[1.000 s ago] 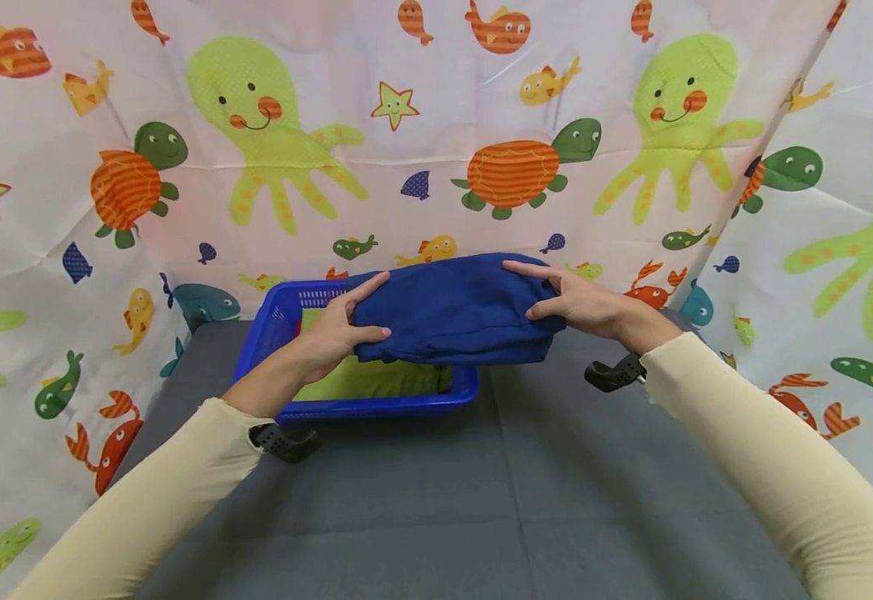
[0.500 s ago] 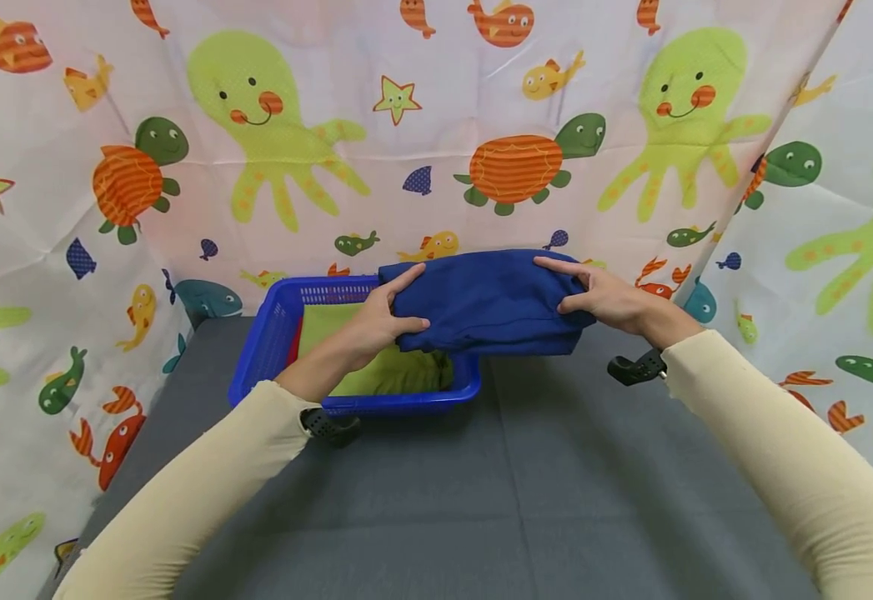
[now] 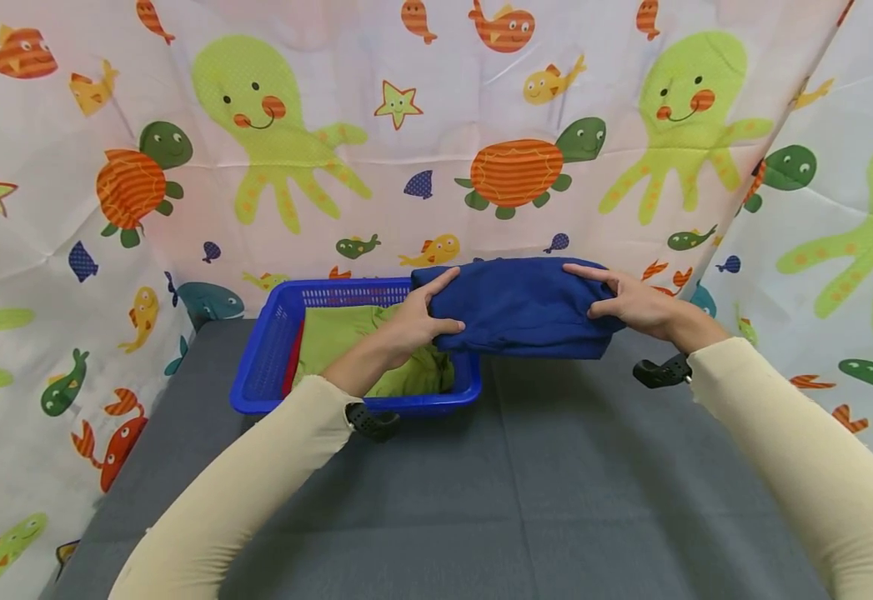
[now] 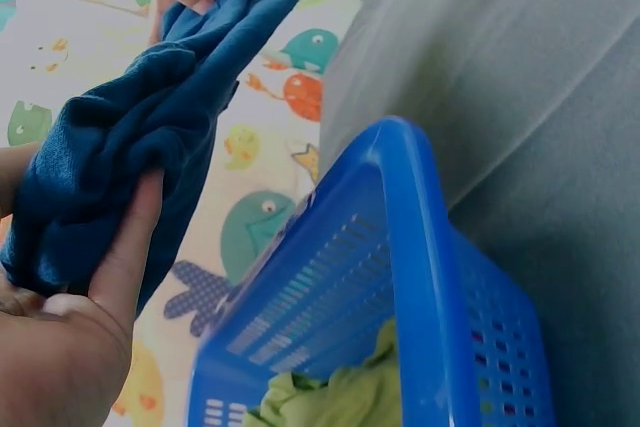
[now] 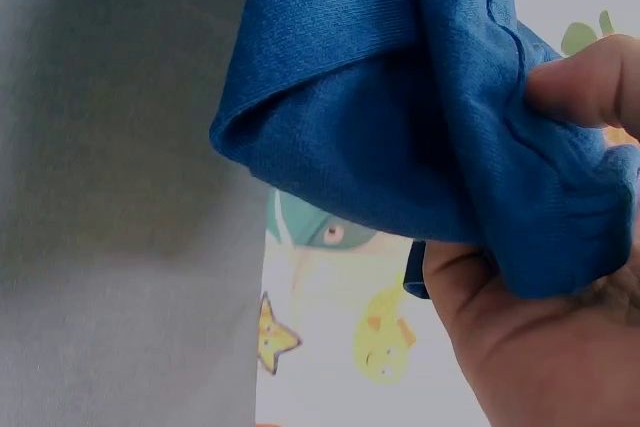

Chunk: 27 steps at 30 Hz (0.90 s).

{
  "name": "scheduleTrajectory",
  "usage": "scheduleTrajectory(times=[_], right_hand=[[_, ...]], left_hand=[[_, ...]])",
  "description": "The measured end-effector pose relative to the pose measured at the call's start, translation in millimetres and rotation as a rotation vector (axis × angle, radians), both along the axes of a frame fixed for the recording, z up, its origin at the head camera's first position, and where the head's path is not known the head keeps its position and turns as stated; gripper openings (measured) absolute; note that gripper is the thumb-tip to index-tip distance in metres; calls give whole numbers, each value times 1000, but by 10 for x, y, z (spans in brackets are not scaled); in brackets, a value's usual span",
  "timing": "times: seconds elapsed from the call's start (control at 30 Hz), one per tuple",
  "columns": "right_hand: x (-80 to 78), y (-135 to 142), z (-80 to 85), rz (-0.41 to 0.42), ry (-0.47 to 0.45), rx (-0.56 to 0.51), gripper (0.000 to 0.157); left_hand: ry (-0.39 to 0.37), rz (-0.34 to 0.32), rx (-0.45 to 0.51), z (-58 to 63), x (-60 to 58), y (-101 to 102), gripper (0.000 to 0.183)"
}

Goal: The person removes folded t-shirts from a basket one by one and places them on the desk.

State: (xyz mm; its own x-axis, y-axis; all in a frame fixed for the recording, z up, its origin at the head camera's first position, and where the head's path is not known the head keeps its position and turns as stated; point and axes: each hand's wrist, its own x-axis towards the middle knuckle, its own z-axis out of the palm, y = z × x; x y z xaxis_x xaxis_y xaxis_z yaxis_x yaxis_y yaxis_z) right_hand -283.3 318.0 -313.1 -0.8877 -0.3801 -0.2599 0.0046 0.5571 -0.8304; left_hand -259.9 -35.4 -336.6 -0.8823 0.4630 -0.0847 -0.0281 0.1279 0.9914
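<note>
A folded dark blue garment point(image 3: 519, 308) is held up in the air between both hands, partly over the right end of the basket. My left hand point(image 3: 413, 325) grips its left end, thumb in front; in the left wrist view the thumb presses into the bunched cloth point(image 4: 120, 147). At the other end my right hand point(image 3: 634, 307) pinches the cloth between thumb and fingers. The right wrist view shows folded layers point(image 5: 370, 97) hanging from that grip. What kind of garment it is, I cannot tell.
A blue plastic basket point(image 3: 256, 367) stands on the grey cloth-covered table point(image 3: 436, 500), at the back left. Green folded cloth point(image 3: 338, 329) lies in it, with a red edge point(image 3: 293, 358) beside it. A curtain printed with sea animals point(image 3: 436, 100) closes off the back and sides.
Both hands have carried the blue garment to the right, from above the basket to mostly past its right side. More of the green cloth in the basket now shows.
</note>
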Motion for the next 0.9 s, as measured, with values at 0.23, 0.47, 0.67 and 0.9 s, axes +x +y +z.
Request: scheduleTrajectory(times=[0.23,0.47,0.67,0.9], right_hand=[[1,149,-53,-7,-5,27,81],[27,284,-114,-15,-2,69,79],[17,369,-166,-36,8,90,80],[-1,470,-214,-23,15,107,80]], left_hand=[[51,13,-78,-51,-30,179,86],[46,0,-105,-135,-43,334,87],[39,0,-137,-175,-44,451,88],[76,-20,-139,-215,-58,603,91]])
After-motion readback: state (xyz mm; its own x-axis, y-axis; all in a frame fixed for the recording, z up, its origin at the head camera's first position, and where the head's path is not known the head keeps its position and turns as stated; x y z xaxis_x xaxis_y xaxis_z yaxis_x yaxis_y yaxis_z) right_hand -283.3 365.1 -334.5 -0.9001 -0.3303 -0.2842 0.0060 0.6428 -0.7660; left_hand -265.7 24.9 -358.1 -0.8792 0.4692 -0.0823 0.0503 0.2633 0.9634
